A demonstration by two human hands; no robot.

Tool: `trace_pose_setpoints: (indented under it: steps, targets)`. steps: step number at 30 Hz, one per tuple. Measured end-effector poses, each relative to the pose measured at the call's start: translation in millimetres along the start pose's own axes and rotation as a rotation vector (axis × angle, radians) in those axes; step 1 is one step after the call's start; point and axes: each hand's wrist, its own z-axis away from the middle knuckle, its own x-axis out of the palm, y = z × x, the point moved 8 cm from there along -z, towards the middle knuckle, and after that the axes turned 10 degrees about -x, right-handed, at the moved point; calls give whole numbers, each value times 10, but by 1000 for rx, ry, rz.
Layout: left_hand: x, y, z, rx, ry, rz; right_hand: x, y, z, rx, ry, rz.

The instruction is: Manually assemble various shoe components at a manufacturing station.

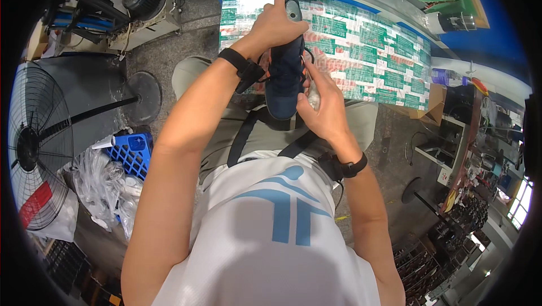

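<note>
A dark navy lace-up shoe [280, 88] is held over my lap at the near edge of the table, its toe pointing toward me. My left hand [276, 25] is closed round its heel end, the thumb reaching across by the opening, where a grey inner part [292, 10] shows. Against the right side of the shoe, near the toe, lies my right hand [326, 108]. It is closed on a small crumpled whitish wad [314, 100], partly hidden by the fingers. Black laces loop out at both sides of the shoe, and bits of orange show along it.
Green, white and red printed tape covers the table top [372, 60]. To the left stand a pedestal fan [34, 142], a blue crate [135, 156] with clear plastic bags [104, 187], and a motor on a machine [144, 1]. At the right are a cardboard box [433, 105] and cluttered shelving.
</note>
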Motion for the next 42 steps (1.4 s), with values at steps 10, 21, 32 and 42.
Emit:
trace_pose_setpoints:
  steps: [10,21,32,42]
  targets:
    - [-5,-33,-18,37,-12,21,-312,-328,387,-35,-262,319]
    - [128,-186,-155,64,-150,186,146,-477,-31,-268,-48,168]
    - [39,-45,72,-49,-114,106,339,-367,-174,-106,-107,40]
    - [-50,-315,-21,-25,-128,185,478,-425,127,-145,-174,-23]
